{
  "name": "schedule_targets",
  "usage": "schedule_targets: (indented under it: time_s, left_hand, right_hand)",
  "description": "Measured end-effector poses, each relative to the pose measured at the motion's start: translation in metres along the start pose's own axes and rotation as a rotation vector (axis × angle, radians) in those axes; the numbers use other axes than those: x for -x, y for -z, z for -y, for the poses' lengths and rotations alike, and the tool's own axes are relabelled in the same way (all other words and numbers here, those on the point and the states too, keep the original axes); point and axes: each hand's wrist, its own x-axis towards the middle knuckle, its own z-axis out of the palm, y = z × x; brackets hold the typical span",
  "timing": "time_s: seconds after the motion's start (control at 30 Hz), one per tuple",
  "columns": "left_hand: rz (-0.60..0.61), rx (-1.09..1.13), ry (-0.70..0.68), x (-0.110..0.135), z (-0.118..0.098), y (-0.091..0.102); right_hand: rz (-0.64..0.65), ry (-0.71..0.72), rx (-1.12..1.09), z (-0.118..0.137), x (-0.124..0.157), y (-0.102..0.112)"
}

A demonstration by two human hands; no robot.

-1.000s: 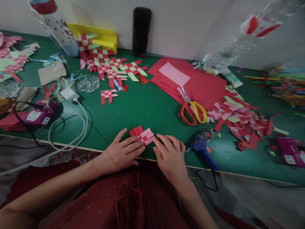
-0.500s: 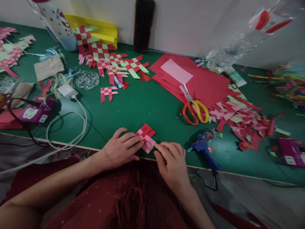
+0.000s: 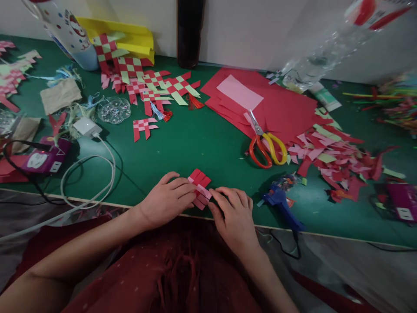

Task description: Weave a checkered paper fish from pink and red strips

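Both forearms (image 3: 97,243) aslant toward the middle, left fingers (image 3: 180,190) nearly straight, right fingers (image 3: 222,200) loosely bent.

No legible text or numbers.

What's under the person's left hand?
Part of the woven paper is under the fingers of the left hand; its red and pink strips show past them. The covered part, and anything else beneath the hand, can't be seen.

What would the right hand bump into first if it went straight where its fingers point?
Most likely the red and pink woven paper: the right hand is at its right edge, though contact is hard to judge.
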Motion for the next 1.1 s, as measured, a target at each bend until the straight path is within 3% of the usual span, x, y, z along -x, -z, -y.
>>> schedule_targets:
  time_s: [0.37, 1.1]
  left_hand:
    - [0.01, 0.059, 0.064, -0.004, 0.002, -0.01]
    - [0.018, 0.164, 0.13, -0.006, 0.002, -0.009]
  right_hand:
    - [-0.072, -0.044, -0.029, 0.002, -0.001, -0.001]
    - [-0.039, -0.049, -0.039, -0.002, -0.005, 0.001]
